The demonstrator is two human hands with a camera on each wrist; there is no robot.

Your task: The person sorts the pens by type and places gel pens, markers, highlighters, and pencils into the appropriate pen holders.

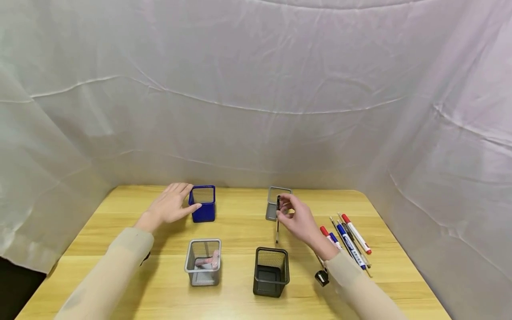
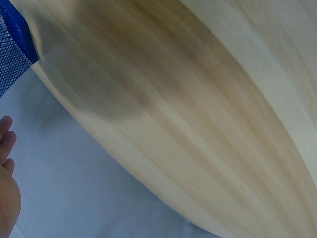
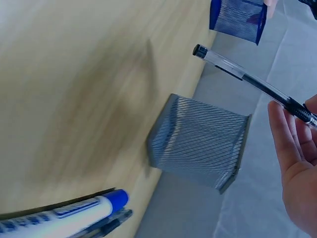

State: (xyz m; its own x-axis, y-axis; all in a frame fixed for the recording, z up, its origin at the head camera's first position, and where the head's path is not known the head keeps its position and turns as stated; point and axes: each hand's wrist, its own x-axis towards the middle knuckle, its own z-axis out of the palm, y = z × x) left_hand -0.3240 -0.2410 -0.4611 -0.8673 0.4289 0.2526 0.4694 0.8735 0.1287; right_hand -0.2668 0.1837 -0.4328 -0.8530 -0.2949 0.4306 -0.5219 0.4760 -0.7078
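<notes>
My right hand (image 1: 298, 216) pinches a black gel pen (image 3: 247, 79) with a clear barrel between thumb and fingers. The pen hangs nearly upright in the head view, in front of the grey mesh pen holder (image 3: 198, 136) at the back. My left hand (image 1: 170, 206) is at the left side of the blue mesh pen holder (image 1: 204, 211), thumb stretched across its front and fingers extended by its far corner. Only some fingers of that hand show in the left wrist view, at the left edge, below the blue holder (image 2: 12, 49).
A silver mesh holder (image 1: 204, 280) with pinkish items inside and a black mesh holder (image 1: 272, 291) stand nearer the front. Several markers (image 1: 352, 244), pens and pencils lie at the right, partly behind my right forearm. A black sharpener (image 1: 322, 278) lies beside that sleeve. Pale cloth (image 1: 248, 133) surrounds the table.
</notes>
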